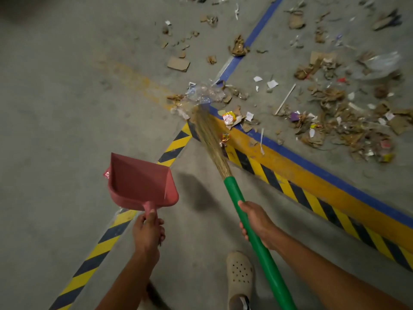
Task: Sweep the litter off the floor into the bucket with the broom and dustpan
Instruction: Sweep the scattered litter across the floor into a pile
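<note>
Much litter (335, 121) lies spread over the grey concrete floor (55, 108). It is mostly torn brown cardboard, white paper scraps and a few coloured wrappers, and it lies well ahead of both grips, to the right.

The nearest bunch is a crumpled clear plastic wrap (205, 92). The tip of the broom (233, 186) touches it, just where a blue line (263, 21) meets the yellow-and-black tape (172, 151). The broom has straw-coloured bristles and a green handle, and it slants from the plastic back toward the person.

The right grip (254, 222), a bare hand, is closed around the green handle a little below the place where the bristles begin. The left grip (148, 231) holds the short handle of a red dustpan (138, 182), with the fingers curled round it. The dustpan seems held off the floor, with its open mouth turned forward. It is left of the broom, apart from it, and well apart from the litter. A small shiny scrap shows at its left edge; whether it is inside or behind I cannot tell.

An orange band (312, 182) with a blue edge runs beside the striped tape on the right. A beige shoe (240, 271) with holes stands on the floor between the two arms.
</note>
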The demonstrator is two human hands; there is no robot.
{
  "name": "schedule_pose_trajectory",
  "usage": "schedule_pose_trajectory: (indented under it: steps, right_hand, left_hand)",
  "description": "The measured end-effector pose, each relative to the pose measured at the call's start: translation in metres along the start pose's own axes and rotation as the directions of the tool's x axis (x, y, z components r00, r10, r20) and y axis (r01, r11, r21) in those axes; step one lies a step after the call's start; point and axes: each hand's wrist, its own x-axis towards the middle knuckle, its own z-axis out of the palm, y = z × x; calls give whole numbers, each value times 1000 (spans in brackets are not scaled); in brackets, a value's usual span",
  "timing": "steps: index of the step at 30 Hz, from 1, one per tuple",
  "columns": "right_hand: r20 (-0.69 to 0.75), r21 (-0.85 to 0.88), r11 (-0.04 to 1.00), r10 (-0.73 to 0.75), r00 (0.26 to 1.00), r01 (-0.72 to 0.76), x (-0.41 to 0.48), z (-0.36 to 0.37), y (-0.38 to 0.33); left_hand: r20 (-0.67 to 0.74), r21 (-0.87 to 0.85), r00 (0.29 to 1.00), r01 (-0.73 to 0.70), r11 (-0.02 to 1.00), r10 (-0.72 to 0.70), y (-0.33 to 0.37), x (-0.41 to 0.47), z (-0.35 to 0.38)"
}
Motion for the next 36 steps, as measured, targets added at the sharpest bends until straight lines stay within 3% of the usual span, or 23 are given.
schedule_pose_trajectory:
  steps: [8, 15, 20, 26, 30, 36]
  right_hand:
    - [52, -224, 969, -90, 995, 99, -8, 76, -11]
    - [128, -457, 862, -182, 975, 220, 0, 189, -14]
    - [207, -607, 743, -193, 959, 281, 8, 259, 0]
    - [164, -850, 497, -61, 985, 173, 31, 309, 12]
    - [10, -802, 597, 20, 1000, -3, 53, 294, 12]
    - [-204, -624, 773, -23, 979, -112, 75, 229, 2]
  left_hand:
    - [-22, 4, 1000, 14, 1000, -14, 0, 41, -60]
    - [-99, -44, 994, 42, 998, -47, -11, 73, -155]
    - [-165, -29, 982, 89, 996, -93, -29, 98, -221]
    - [-201, -53, 972, 113, 992, -121, -40, 109, -264]
    - [-184, -41, 975, 122, 992, -128, -43, 112, -261]
    - [-124, -31, 983, 131, 991, -134, -36, 106, -222]
